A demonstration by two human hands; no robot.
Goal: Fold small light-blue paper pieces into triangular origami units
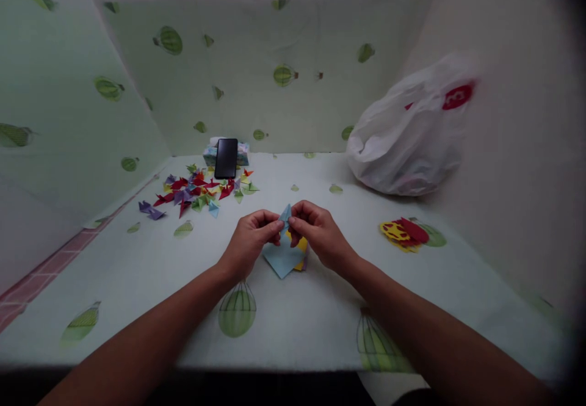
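Between my two hands is a small piece of folded light-blue paper, pointed at the top. My left hand pinches its left side between thumb and fingers. On the other side my right hand pinches it the same way, so the lower part is hidden by the fingertips. Beneath the hands a light-blue paper sheet lies on the table with one corner toward me. Yellow paper and a bit of purple show from under its right edge.
A heap of colourful folded paper cranes lies at the back left. Behind it a phone leans on a tissue box. To the right are red and yellow paper cutouts and a full white plastic bag.
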